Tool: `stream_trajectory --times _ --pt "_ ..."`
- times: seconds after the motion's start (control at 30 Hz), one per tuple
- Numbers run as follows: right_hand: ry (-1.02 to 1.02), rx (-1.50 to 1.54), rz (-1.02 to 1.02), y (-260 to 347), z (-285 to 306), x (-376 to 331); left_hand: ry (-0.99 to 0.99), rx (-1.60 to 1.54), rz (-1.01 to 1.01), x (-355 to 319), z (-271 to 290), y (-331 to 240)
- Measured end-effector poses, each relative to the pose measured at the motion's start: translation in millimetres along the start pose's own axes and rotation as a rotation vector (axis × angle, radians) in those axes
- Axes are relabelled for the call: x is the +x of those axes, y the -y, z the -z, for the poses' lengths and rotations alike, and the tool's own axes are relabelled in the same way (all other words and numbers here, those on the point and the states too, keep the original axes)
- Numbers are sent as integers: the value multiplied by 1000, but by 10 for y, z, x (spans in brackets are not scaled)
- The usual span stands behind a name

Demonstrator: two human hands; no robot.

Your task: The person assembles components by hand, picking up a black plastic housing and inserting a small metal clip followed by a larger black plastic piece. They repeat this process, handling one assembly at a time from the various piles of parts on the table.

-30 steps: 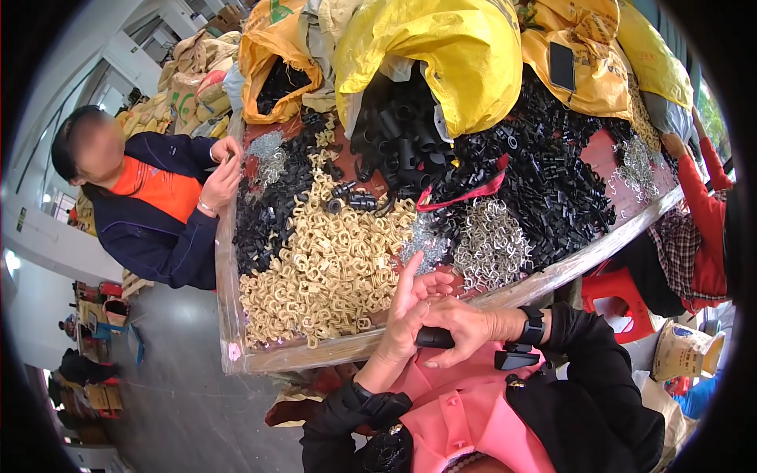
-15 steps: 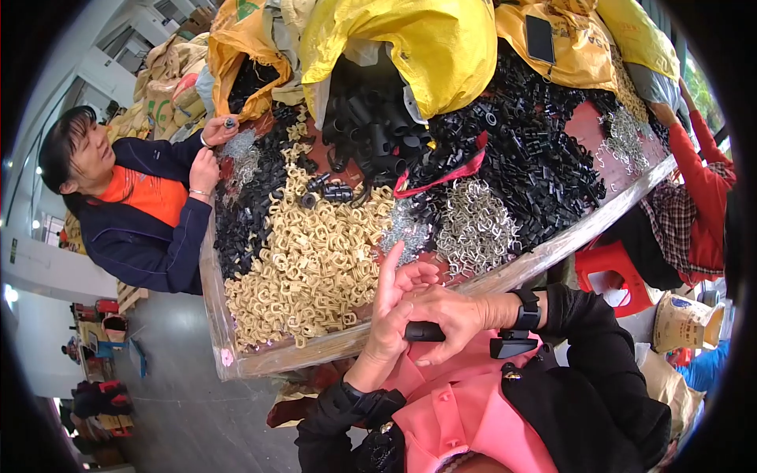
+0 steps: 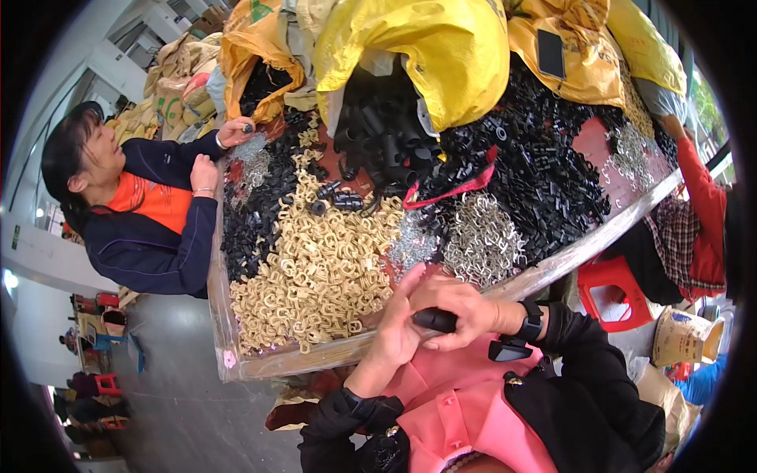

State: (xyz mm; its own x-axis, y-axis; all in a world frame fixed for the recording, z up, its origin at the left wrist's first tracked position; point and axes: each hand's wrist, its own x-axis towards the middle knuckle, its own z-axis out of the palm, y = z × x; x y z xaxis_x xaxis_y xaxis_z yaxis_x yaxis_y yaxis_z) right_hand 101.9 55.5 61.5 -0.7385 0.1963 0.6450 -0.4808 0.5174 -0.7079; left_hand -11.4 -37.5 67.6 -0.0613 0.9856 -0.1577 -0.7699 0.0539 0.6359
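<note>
Right hand [image 3: 461, 307] clamped around a short black tube [image 3: 435, 319], left hand [image 3: 398, 331] open-fingered, touching its end, both at 6 o'clock by the table edge [image 3: 315, 359]. Tan clip pile [image 3: 315, 268] at 10 o'clock of hands, silver ring pile [image 3: 481, 240] at 12. Co-worker's hands [image 3: 221, 154] work at far 10 o'clock.

A workshop; sorting table [image 3: 293, 364] heaped with plastic rings [image 3: 315, 268], yellow sacks [image 3: 426, 47].

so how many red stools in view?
2. One red stool stands right of the table edge, beside the co-worker in the red sleeve. A second, small stool sits far off at lower left. Others may be hidden behind people.
</note>
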Motion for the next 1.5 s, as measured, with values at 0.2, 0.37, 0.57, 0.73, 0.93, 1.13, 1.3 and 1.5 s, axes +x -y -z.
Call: stream_trajectory --times 0.2,0.37,0.57,0.73,0.93,1.13,1.3,1.5 --pt "-120 -418 18 23 12 28 7 272 55 -73 111 -12" --pt "-54 -441 -115 11 51 -14 89 506 -84 -124 79 -126" --pt "7 -390 -151 81 88 -98 91 618 -159 -193 105 -118" --pt "-15 -268 -130 130 128 -104 110 675 -115 -232 131 -130" --pt "44 -37 -305 204 207 -16 149 896 -178 -202 174 -154" --pt "124 -54 -234 308 253 87 205 1052 -150 -129 127 -259" --pt "361 134 -306 283 353 86 243 1296 -184 -128 133 -233" --pt "317 200 -459 207 434 -97 252 1514 -190 -71 158 -266"
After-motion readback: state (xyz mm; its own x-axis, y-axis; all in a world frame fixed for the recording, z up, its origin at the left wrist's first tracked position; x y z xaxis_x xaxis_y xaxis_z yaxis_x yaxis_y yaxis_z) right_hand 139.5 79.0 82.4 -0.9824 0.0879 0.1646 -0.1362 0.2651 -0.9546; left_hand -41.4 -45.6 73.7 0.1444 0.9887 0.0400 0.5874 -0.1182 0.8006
